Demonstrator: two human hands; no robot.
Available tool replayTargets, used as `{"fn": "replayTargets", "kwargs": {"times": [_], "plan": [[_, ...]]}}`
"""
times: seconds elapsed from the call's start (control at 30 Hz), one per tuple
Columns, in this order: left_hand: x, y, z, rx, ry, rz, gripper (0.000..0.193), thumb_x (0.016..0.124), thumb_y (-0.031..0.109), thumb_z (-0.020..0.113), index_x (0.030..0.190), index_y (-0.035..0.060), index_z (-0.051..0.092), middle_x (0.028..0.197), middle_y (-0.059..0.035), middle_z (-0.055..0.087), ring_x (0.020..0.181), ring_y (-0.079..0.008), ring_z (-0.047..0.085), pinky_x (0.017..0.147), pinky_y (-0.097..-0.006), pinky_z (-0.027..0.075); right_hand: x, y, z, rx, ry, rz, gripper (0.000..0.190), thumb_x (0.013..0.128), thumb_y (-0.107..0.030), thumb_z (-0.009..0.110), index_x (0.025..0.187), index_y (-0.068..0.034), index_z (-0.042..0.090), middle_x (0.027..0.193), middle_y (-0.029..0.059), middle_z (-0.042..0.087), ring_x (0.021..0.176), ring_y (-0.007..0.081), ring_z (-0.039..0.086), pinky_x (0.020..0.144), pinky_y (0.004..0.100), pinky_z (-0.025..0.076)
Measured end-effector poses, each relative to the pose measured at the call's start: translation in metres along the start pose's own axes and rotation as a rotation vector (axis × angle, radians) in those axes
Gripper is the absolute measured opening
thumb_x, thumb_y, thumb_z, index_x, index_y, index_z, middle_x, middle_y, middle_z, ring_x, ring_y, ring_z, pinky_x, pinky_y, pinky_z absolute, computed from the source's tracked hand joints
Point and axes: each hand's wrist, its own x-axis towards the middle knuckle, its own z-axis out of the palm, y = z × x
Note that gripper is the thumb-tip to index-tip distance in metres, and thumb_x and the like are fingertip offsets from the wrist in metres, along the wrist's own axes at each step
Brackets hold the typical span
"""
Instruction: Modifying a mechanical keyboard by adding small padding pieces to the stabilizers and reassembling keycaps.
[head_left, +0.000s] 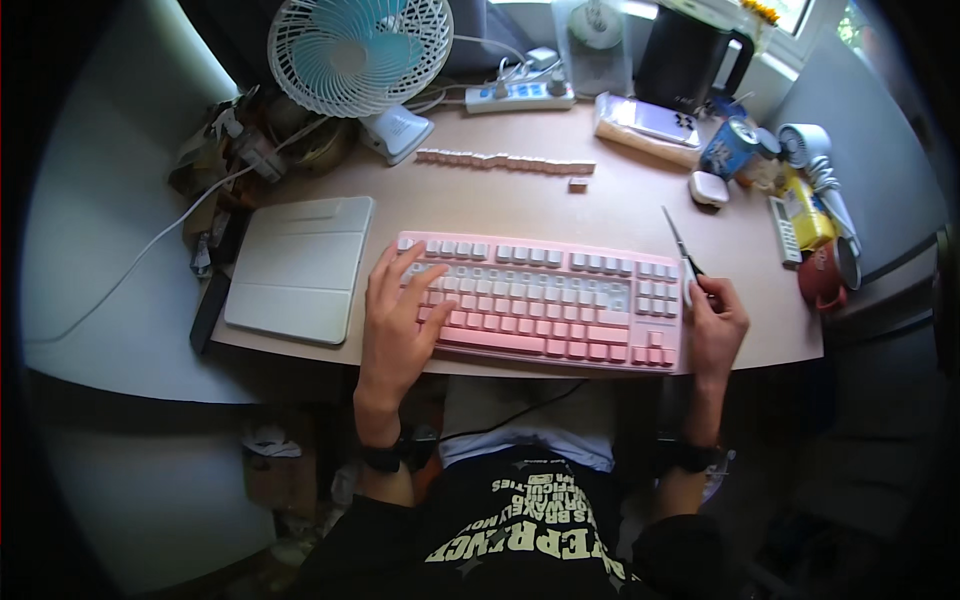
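Observation:
A pink-and-white mechanical keyboard (525, 315) lies along the front of the desk, its caps fading from white to pink. One upper row has bare switches (540, 279) showing without keycaps. My left hand (397, 315) rests over the keyboard's left end, fingers spread, holding nothing. At the right end, my right hand (716, 322) grips a slim pointed tool (679, 238), whose thin shaft points away from me; its exact kind is unclear. Behind the keyboard stretches a line of removed keycaps (506, 162). A single keycap (578, 184) sits just in front of that line's right end.
Left of the keyboard lies a tablet in a white folding cover (300, 270). A fan (352, 56) and a power strip (519, 96) stand behind. To the right are a blue can (729, 146), a white case (709, 189), and a red mug (821, 274) near the edge.

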Motion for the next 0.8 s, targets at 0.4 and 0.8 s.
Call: {"fn": "replayTargets", "kwargs": {"times": [0.4, 0.8], "plan": [[-0.027, -0.013, 0.039, 0.039, 0.275, -0.082, 0.029, 0.093, 0.012, 0.065, 0.12, 0.0061, 0.074, 0.131, -0.0144, 0.069, 0.132, -0.0357, 0.058, 0.11, -0.045, 0.046, -0.004, -0.006, -0.003, -0.189, 0.041, -0.172, 0.014, 0.084, 0.0, 0.077, 0.084, 0.006, 0.065, 0.081, 0.0127, 0.063, 0.064, 0.0195, 0.059, 0.063, 0.0364, 0.047], [-0.024, -0.006, 0.033, 0.061, 0.245, -0.108, 0.03, 0.092, 0.009, 0.063, 0.12, 0.0036, 0.073, 0.132, -0.0148, 0.067, 0.13, -0.0363, 0.058, 0.109, -0.0462, 0.045, -0.006, -0.013, 0.001, -0.268, 0.063, -0.138, 0.01, 0.087, 0.003, 0.074, 0.083, 0.006, 0.066, 0.087, 0.0115, 0.062, 0.063, 0.0186, 0.06, 0.056, 0.0322, 0.048]]}}
